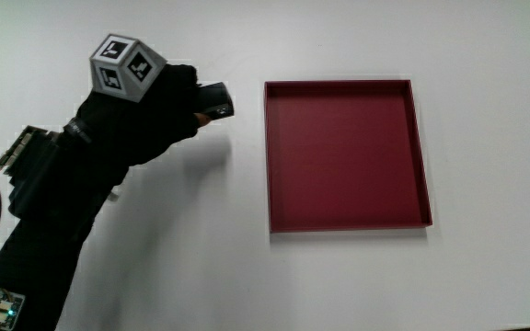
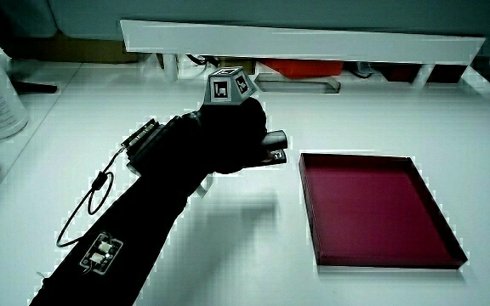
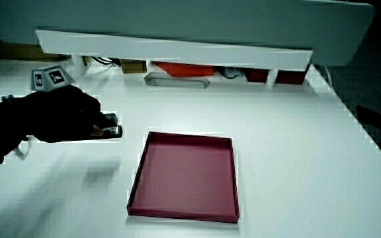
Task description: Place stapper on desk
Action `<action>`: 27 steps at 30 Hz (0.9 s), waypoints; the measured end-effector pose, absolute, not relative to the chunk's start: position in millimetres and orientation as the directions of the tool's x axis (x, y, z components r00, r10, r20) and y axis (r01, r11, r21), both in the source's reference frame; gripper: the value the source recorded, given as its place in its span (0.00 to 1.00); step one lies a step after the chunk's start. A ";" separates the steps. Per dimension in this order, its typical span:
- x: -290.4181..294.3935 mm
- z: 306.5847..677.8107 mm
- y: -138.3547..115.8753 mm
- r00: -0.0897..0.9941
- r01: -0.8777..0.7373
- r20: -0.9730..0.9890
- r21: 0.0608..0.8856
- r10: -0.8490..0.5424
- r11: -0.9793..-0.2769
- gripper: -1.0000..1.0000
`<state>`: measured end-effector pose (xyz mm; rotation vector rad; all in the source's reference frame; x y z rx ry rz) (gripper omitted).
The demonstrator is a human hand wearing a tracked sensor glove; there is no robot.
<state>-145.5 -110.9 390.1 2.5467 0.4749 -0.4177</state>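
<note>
**Main view: stapler held aloft beside the red tray, bare surface below**

Main view shows the hand [image 1: 145, 106] curled around a small dark stapler [image 1: 214, 99], fingers wrapped tight on its rear part, only the nose end poking out past them toward the red tray [image 1: 421, 165]. Patterned cube [image 1: 123, 66] rides on the back of the glove.

Stapler's long axis: roughly level, running from the palm out toward the tray, nose end clear of the tray's near wall, a strip of white surface [image 1: 237, 276] between them. In both side views [image 2: 272, 144] [image 3: 109, 129], seems lifted clear of the surface, with a soft shadow lying below and nearer to the person than the hand, so judged not yet set down.

Key relation for the coming move: bare surface lies straight under the stapler, not the tray. Calls for a plain descent with the long axis kept level, so the base meets the surface flat, then a release of the fingers. Any drift along the axis would carry the nose toward the tray rim [image 2: 306, 183], so best kept apart from it.

Tray looks empty in all views. Low partition [image 2: 313, 41] well apart from the hand.
</note>
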 end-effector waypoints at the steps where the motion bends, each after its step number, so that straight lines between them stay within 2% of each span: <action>1: -150.8 398.6 -112.2 0.893 0.402 -0.380 0.438 0.240 -0.804 0.50; 7: -165.0 403.4 -104.9 0.930 0.342 -0.296 0.483 0.217 -0.806 0.50; 27: -188.4 445.5 -101.4 0.937 0.312 -0.316 0.568 0.149 -0.761 0.50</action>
